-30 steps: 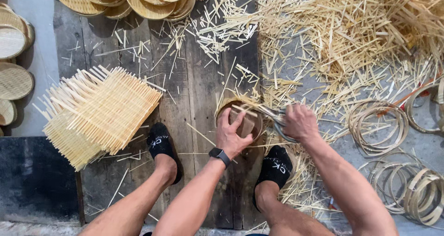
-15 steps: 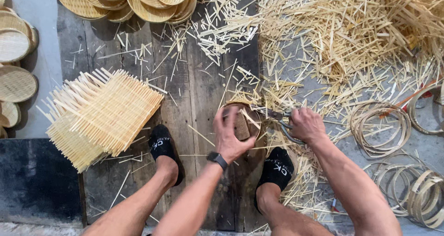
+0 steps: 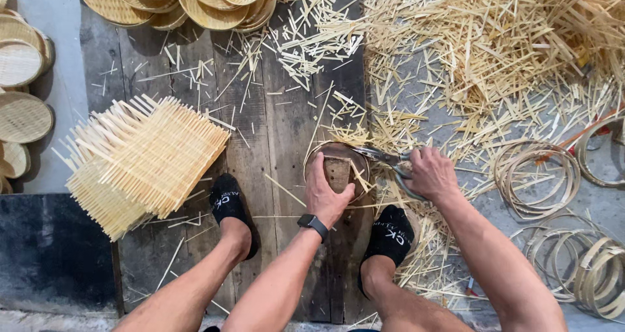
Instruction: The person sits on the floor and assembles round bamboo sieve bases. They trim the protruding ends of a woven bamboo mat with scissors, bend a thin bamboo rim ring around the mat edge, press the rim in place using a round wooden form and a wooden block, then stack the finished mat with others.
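Observation:
A small round woven bamboo piece (image 3: 360, 165) lies on the wooden boards between my feet, loose strip ends sticking out at its top edge. A brown block (image 3: 337, 171) sits inside it. My left hand (image 3: 327, 196), with a black watch on the wrist, presses down on the block and the near rim. My right hand (image 3: 430, 173) grips grey scissors (image 3: 383, 155), whose blades point left and reach the piece's upper right rim.
A stack of square woven mats (image 3: 143, 157) lies at the left. Round baskets (image 3: 185, 0) are piled at the top and along the left edge (image 3: 23, 117). Bamboo offcuts (image 3: 488, 52) cover the right, with bamboo rings (image 3: 537, 174) beside them. My feet wear black socks (image 3: 228, 205).
My left hand slid toward me off the round piece, uncovering the brown block. My right hand shifted slightly right with the scissors, whose blades now sit at the rim.

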### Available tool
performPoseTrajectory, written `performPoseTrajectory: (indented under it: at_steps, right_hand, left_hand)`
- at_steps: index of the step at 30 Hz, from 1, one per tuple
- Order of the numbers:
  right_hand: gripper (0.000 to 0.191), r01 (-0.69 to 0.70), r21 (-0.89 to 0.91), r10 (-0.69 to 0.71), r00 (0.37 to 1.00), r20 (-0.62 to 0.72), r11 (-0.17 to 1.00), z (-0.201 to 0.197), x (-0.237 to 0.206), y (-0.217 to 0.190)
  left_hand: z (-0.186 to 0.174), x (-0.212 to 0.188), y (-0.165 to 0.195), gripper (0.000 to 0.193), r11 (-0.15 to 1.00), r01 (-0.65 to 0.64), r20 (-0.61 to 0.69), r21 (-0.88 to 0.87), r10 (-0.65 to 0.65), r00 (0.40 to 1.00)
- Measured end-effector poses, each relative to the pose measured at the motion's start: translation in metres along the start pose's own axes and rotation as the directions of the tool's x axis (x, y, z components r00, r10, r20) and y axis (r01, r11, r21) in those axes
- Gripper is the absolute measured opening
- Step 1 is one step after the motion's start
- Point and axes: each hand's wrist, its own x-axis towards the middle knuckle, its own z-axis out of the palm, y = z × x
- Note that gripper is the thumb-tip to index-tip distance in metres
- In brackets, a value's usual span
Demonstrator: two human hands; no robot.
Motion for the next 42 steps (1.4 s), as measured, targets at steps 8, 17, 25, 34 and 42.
performPoseTrajectory:
  at_steps: [8, 17, 25, 34, 42]
  right_hand:
    - [0.036, -0.044, 0.016, 0.041, 0.986, 0.160, 0.999, 0.006, -0.003, 0.008]
    - [0.049, -0.065, 0.012, 0.058, 0.950, 0.306, 0.998, -0.005, 0.009, 0.000]
    - [0.054, -0.033, 0.029, 0.028, 0.987, 0.159, 0.999, -0.005, -0.003, 0.005]
    - [0.051, -0.368, 0.133, 0.319, 0.902, 0.291, 0.920, 0.002, -0.012, 0.019]
    - [0.024, -0.385, 0.459, 0.350, 0.922, 0.165, 0.800, 0.005, -0.020, -0.006]
  left_hand:
    - [-0.009, 0.009, -0.010, 0.099, 0.976, -0.205, 0.081, 0.066, 0.200, 0.976]
    - [-0.022, 0.018, -0.004, 0.097, 0.961, -0.273, 0.308, 0.038, 0.249, 0.918]
    - [-0.028, 0.024, 0.002, 0.098, 0.945, -0.295, 0.441, 0.143, 0.206, 0.873]
    - [-0.014, 0.042, -0.045, 0.080, 0.965, -0.188, 0.295, -0.181, 0.236, 0.926]
    - [0.024, 0.081, -0.093, 0.032, 0.953, 0.295, 0.137, -0.071, -0.284, 0.949]
